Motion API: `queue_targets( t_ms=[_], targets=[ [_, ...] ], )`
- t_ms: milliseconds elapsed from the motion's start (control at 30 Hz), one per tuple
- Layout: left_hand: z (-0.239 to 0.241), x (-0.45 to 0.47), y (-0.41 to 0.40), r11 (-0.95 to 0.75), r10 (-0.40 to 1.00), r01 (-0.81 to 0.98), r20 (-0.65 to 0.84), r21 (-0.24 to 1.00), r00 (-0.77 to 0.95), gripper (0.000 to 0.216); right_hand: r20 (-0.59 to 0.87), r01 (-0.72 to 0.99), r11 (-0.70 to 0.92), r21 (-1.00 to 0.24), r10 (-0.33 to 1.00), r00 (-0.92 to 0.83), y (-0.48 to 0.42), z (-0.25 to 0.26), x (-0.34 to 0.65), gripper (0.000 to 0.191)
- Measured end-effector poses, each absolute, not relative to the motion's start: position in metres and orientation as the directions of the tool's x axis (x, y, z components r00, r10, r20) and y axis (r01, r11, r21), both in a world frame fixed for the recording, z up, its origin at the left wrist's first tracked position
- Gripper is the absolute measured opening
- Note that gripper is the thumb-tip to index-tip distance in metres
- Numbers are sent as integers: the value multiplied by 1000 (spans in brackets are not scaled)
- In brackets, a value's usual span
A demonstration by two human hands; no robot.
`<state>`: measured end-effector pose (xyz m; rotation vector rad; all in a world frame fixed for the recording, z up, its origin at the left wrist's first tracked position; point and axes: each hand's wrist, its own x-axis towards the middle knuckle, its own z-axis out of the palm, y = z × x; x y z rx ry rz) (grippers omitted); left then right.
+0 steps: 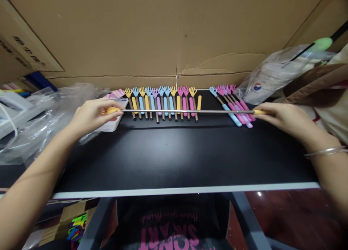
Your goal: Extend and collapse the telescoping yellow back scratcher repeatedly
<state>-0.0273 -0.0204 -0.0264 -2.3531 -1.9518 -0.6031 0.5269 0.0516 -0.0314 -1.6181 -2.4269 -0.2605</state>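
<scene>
I hold a yellow telescopic back scratcher (187, 111) stretched out full length across a black table (174, 155). My left hand (92, 115) is closed around its yellow claw end. My right hand (282, 117) is closed around its yellow handle end. Behind the thin metal rod lies a neat row of several collapsed scratchers (163, 103) in yellow, blue, purple and pink, claws pointing away from me. A smaller fanned group of pink and blue scratchers (233, 105) lies to the right, close to my right hand.
A white phone (115, 121) lies under my left hand. Crumpled clear plastic bags (40, 119) sit at the left and another bag (272, 76) at the right. A cardboard wall (174, 36) closes the back. A box with coloured parts (74, 226) stands below left.
</scene>
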Motion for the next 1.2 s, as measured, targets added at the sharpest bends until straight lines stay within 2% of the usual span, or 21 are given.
queue_targets(
  t_ms=[233, 400, 567, 733, 833, 900, 1000, 1200],
  targets=[
    [-25, -23, -22, -297, 891, 932, 410, 205, 194, 36, 327, 910, 399, 113, 850, -414, 50, -32, 524, 76],
    [-30, 2, -24, -414, 859, 880, 419, 233, 294, 37, 356, 824, 558, 95, 754, -552, 39, -33, 497, 59],
    [-32, 20, -29, -396, 862, 888, 427, 233, 272, 38, 420, 763, 644, 58, 678, -603, 33, -32, 481, 46],
    [-28, 23, -32, -367, 871, 901, 427, 232, 245, 34, 518, 785, 610, 104, 641, -567, 32, -27, 484, 41],
    [-24, 26, -35, -312, 878, 929, 433, 197, 203, 30, 530, 818, 565, 107, 664, -527, 32, -24, 487, 38],
    [-22, 26, -36, -278, 881, 943, 439, 182, 175, 28, 524, 851, 523, 55, 710, -470, 33, -23, 490, 37],
    [-22, 18, -33, -228, 893, 944, 438, 237, 106, 27, 504, 862, 487, -140, 784, -361, 33, -21, 495, 41],
    [-23, 4, -27, -246, 939, 771, 343, 587, 38, 35, 395, 660, 396, -638, 905, -162, 31, -19, 500, 34]
  ],
)
